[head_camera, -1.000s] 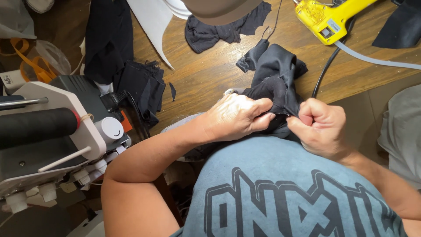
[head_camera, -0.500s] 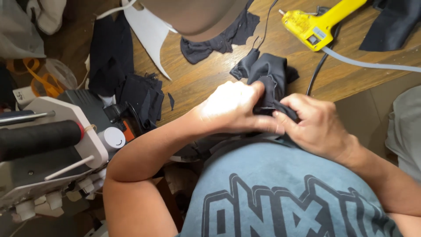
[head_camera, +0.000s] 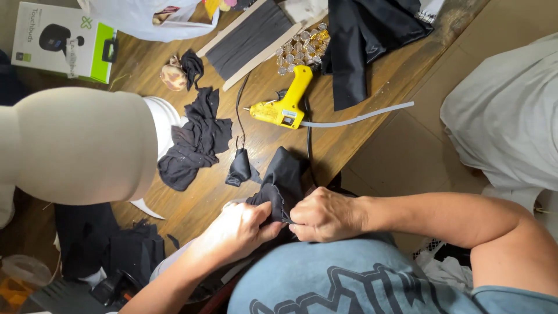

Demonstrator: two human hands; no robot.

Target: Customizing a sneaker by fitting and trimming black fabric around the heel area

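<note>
just black cloth (head_camera: 280,180) between both hands

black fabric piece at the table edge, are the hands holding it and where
Yes: both hands pinch the black fabric piece at its near, lower edge, left hand and right hand side by side.

Pretty cluttered wooden table (head_camera: 174,215) here. A yellow glue gun (head_camera: 285,104) lies mid-table with a pale glue stick (head_camera: 360,117) poking out to the right. Left of it sits a heap of black fabric scraps (head_camera: 195,142), and a beige mannequin form (head_camera: 75,145) fills the left side. Far left there's a white and green box (head_camera: 61,40). Farther back, a strip of rhinestone trim (head_camera: 302,49) lies beside black elastic band (head_camera: 247,38).
</note>
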